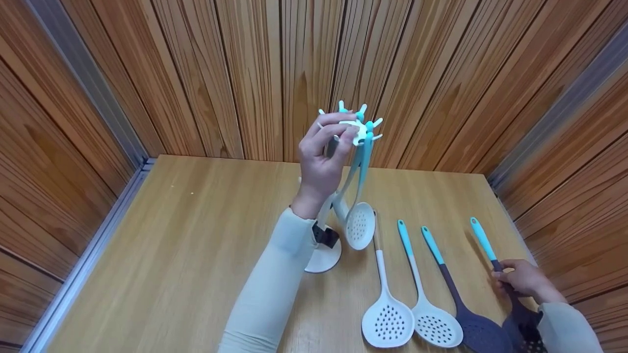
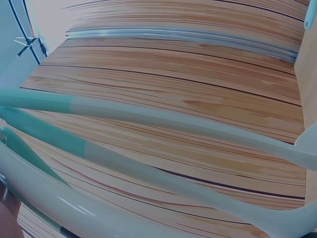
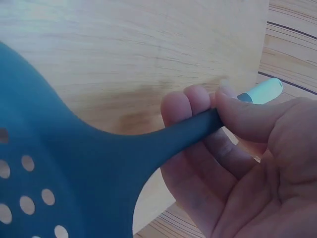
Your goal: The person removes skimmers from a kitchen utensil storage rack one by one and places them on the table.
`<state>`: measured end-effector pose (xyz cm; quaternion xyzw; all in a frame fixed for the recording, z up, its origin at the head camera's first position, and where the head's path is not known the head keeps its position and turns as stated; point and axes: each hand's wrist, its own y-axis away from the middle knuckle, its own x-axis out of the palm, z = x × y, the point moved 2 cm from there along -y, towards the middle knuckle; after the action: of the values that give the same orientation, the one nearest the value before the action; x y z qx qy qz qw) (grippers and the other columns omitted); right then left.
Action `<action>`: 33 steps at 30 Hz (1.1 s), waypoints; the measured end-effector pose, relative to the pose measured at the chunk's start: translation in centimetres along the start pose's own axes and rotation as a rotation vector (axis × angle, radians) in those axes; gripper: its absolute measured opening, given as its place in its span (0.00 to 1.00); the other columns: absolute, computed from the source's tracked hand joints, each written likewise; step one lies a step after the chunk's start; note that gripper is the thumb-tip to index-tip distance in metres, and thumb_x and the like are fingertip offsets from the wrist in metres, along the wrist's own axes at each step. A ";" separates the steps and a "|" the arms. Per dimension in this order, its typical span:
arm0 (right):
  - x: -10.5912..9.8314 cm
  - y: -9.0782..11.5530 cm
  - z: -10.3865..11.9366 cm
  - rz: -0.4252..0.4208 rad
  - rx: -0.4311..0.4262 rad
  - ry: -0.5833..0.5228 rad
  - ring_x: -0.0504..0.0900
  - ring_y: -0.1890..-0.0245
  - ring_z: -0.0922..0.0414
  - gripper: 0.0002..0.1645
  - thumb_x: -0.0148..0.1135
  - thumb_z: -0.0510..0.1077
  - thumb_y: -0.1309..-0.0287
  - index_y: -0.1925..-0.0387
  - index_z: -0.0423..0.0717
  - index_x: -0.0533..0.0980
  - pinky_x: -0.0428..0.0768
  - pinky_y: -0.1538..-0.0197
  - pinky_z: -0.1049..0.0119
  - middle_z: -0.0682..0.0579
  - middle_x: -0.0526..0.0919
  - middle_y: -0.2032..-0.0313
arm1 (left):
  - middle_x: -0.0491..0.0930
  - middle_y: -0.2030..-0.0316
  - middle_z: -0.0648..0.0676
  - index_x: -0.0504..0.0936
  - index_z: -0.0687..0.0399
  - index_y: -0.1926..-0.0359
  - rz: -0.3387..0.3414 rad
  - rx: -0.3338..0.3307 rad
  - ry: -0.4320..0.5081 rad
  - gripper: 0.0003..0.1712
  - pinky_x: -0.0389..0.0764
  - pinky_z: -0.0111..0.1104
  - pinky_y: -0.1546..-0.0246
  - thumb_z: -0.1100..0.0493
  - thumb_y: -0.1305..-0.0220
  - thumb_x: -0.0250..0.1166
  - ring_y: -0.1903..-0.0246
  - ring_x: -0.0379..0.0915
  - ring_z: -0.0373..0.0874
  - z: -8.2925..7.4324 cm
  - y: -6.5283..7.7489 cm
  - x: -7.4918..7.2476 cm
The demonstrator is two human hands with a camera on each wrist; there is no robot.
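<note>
**Right hand (image 1: 524,280) pinching the dark slotted turner (image 3: 106,163), utensil stand (image 1: 324,261) away to its left**

From my feed, the thumb and fingers of this hand grip the turner's dark shaft, just below its turquoise end. The turner is at the right of the surface (image 1: 196,255), head toward the person and partly covered by the sleeve (image 1: 566,323). Its long axis runs from there to the far side, handle tip leaning a little left. A shadow beside the handle makes me think that end is raised; I cannot tell whether the head touches the surface.

The relation I watch is sideways: the stand is well apart from the turner, leftward and farther from the person. Across that gap lie a white slotted turner (image 1: 387,321), a white skimmer (image 1: 437,324) and a dark turquoise-handled utensil (image 1: 483,331).

The left hand (image 1: 321,154) is nearer the stand, fingers curled on its hooked crown (image 1: 360,131) (they hide part of it from me). A small white skimmer (image 1: 360,226) hangs below.
</note>
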<state>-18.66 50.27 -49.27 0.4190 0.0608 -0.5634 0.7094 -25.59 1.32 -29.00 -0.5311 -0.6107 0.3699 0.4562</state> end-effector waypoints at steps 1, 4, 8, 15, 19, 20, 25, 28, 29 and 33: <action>0.1 -0.1 0.0 0.005 0.018 -0.021 0.82 0.71 0.53 0.17 0.53 0.37 0.28 0.46 0.26 0.67 0.84 0.64 0.59 0.48 0.81 0.73 | 0.81 0.57 0.63 0.85 0.64 0.62 0.000 0.002 -0.002 0.08 0.81 0.44 0.49 0.69 0.38 0.59 0.52 0.79 0.54 0.0 0.0 0.0; 0.3 -0.3 -0.1 0.018 0.025 -0.044 0.82 0.71 0.53 0.16 0.53 0.37 0.28 0.47 0.27 0.68 0.85 0.63 0.59 0.48 0.82 0.72 | 0.81 0.57 0.63 0.84 0.64 0.62 -0.002 0.006 -0.010 0.08 0.81 0.44 0.49 0.68 0.38 0.59 0.52 0.79 0.55 -0.1 -0.2 0.0; 0.5 -0.5 -0.2 0.033 0.014 -0.065 0.83 0.71 0.54 0.13 0.52 0.37 0.28 0.50 0.29 0.69 0.85 0.63 0.60 0.48 0.82 0.72 | 0.82 0.57 0.63 0.85 0.64 0.62 -0.003 0.010 -0.016 0.08 0.81 0.43 0.49 0.68 0.39 0.59 0.52 0.79 0.54 -0.2 -0.4 0.0; 1.4 -0.6 -0.9 0.024 -0.017 -0.048 0.83 0.73 0.55 0.09 0.51 0.37 0.27 0.57 0.31 0.71 0.83 0.67 0.61 0.50 0.82 0.74 | 0.81 0.56 0.63 0.85 0.64 0.62 0.000 0.009 -0.005 0.08 0.81 0.43 0.49 0.69 0.39 0.59 0.52 0.79 0.55 -0.3 -0.3 0.1; 1.7 -0.7 -1.1 0.009 -0.013 -0.012 0.83 0.73 0.55 0.10 0.51 0.37 0.27 0.55 0.30 0.68 0.83 0.67 0.60 0.50 0.82 0.75 | 0.81 0.56 0.64 0.85 0.64 0.61 0.005 0.004 -0.002 0.09 0.81 0.43 0.49 0.69 0.39 0.59 0.52 0.79 0.55 -0.3 -0.1 0.1; 1.7 -0.8 -1.0 0.010 -0.004 -0.003 0.83 0.73 0.55 0.11 0.51 0.37 0.27 0.54 0.29 0.68 0.83 0.66 0.60 0.50 0.82 0.74 | 0.81 0.56 0.64 0.85 0.64 0.61 0.004 0.003 -0.005 0.09 0.81 0.43 0.50 0.69 0.39 0.59 0.52 0.79 0.55 -0.3 -0.1 0.1; 1.8 -1.0 -0.6 0.008 0.046 0.016 0.83 0.71 0.54 0.18 0.50 0.38 0.27 0.46 0.26 0.60 0.83 0.64 0.58 0.49 0.82 0.73 | 0.81 0.56 0.63 0.85 0.64 0.61 0.000 0.001 -0.009 0.09 0.81 0.43 0.50 0.69 0.40 0.59 0.52 0.79 0.55 -0.3 0.0 0.1; 1.9 -1.0 -0.6 0.005 0.052 0.002 0.83 0.71 0.54 0.15 0.50 0.38 0.27 0.49 0.29 0.61 0.84 0.64 0.58 0.48 0.82 0.72 | 0.81 0.56 0.64 0.85 0.64 0.61 -0.001 0.000 -0.007 0.09 0.81 0.43 0.49 0.69 0.40 0.60 0.52 0.79 0.56 -0.3 0.0 0.1; 2.0 -1.0 -0.6 0.005 0.055 -0.004 0.83 0.71 0.54 0.13 0.50 0.38 0.27 0.51 0.30 0.61 0.84 0.64 0.58 0.48 0.82 0.72 | 0.81 0.56 0.64 0.84 0.64 0.61 -0.001 -0.002 -0.007 0.09 0.81 0.43 0.49 0.69 0.40 0.60 0.52 0.79 0.56 -0.3 0.0 0.1; 2.1 -1.0 -0.5 0.009 0.065 0.014 0.83 0.72 0.54 0.10 0.50 0.38 0.27 0.55 0.33 0.64 0.84 0.65 0.58 0.48 0.82 0.73 | 0.81 0.56 0.66 0.84 0.66 0.63 -0.006 -0.011 -0.020 0.08 0.81 0.42 0.50 0.71 0.43 0.61 0.53 0.79 0.58 -0.4 0.1 0.1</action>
<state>-18.55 49.00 -51.35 0.4462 0.0455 -0.5590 0.6974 -25.15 1.41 -28.90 -0.5278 -0.6189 0.3706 0.4483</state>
